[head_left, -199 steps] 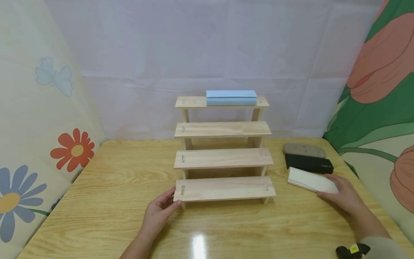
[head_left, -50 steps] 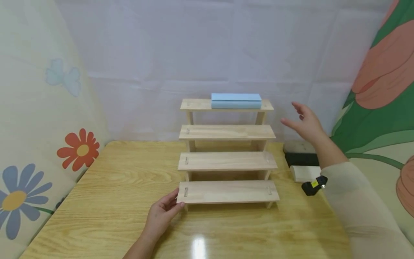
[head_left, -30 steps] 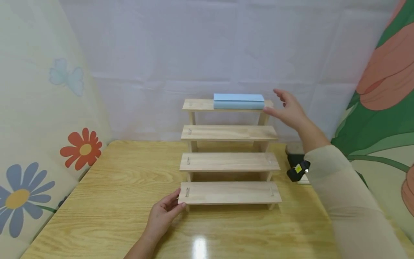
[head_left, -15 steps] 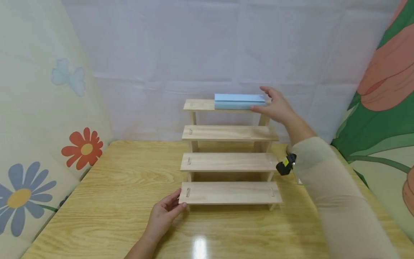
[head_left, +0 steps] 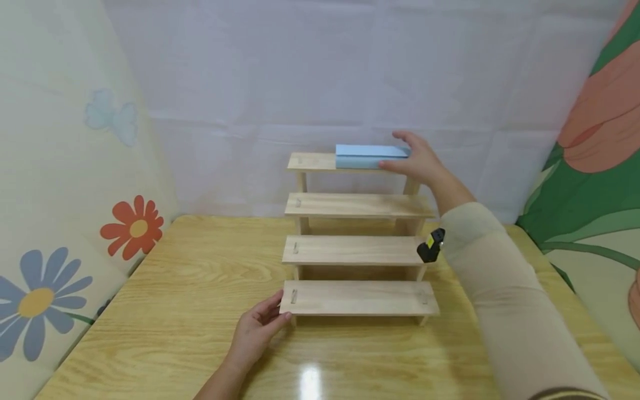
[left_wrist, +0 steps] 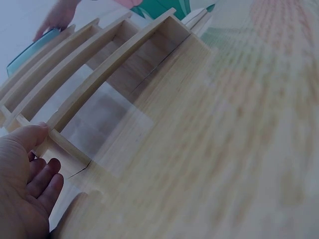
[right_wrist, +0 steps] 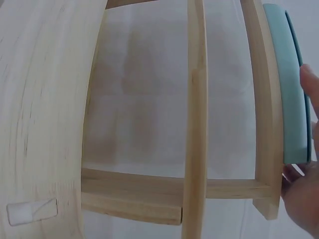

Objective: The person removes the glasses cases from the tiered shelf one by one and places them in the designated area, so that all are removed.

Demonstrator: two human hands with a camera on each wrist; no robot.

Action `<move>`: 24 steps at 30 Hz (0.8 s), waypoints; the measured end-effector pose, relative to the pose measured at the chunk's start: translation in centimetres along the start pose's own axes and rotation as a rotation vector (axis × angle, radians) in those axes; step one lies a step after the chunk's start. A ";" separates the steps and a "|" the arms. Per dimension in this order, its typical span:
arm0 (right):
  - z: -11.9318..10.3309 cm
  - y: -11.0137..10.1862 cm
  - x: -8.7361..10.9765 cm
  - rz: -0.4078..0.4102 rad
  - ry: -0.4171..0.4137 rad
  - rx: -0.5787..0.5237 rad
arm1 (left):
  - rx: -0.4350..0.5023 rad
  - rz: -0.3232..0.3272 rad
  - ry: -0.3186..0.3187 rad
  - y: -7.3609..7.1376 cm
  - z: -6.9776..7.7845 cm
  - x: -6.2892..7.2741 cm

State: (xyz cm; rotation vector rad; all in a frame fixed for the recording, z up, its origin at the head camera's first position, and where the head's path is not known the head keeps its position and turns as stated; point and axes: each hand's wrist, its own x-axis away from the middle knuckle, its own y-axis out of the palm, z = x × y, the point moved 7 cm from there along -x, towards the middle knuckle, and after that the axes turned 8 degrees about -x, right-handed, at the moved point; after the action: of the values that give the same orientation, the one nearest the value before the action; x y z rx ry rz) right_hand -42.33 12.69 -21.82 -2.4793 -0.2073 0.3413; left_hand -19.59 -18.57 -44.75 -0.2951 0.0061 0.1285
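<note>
A stepped wooden display stand [head_left: 357, 297] with several tiers stands on the table. My left hand [head_left: 250, 336] holds the left end of its lowest board, thumb at the front corner. The left wrist view shows that thumb against the wood and the other fingers loosely bent below. On the top tier, toward the right, lies a light blue glasses case [head_left: 362, 157]. My right hand [head_left: 420, 161] grips its right end, thumb on the front face and index finger arched over the back. In the right wrist view the case [right_wrist: 291, 94] rests along the board; the fingers behind it are partly hidden.
My right sleeve [head_left: 490, 272] crosses the stand's right side and covers the cases seen there earlier. A white case [left_wrist: 197, 20] shows beyond the stand in the left wrist view. Wood-grain table [head_left: 200, 266] surrounds the stand, with a white cloth backdrop [head_left: 250, 72] behind.
My right hand has left the white case beside the black one, risen to the top tier and come leftward around the blue case. The left hand stays on the stand.
</note>
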 end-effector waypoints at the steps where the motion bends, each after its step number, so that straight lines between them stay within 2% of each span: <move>1: 0.0 0.0 0.0 -0.005 0.004 -0.001 | 0.000 -0.002 0.007 0.1 0.1 0.0; 9: 0.4 0.5 -0.1 -0.050 0.030 -0.031 | 0.009 -0.009 0.017 0.4 0.1 -0.1; 18: 0.5 0.3 0.2 -0.051 0.009 0.095 | -0.006 -0.005 -0.005 0.4 -0.1 -0.1; 21: 0.6 0.3 0.3 -0.054 0.015 0.105 | -0.001 -0.003 0.016 0.5 -0.1 -0.2; 24: 0.7 0.3 0.2 -0.061 0.025 0.079 | 0.009 0.005 0.069 0.5 0.0 -0.2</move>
State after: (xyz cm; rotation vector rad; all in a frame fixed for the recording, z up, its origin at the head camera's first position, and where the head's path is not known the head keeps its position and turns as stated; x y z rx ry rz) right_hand -42.27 12.87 -22.57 -2.3922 -0.2537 0.2877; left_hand -19.81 -18.08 -44.89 -0.2900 0.0755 0.1230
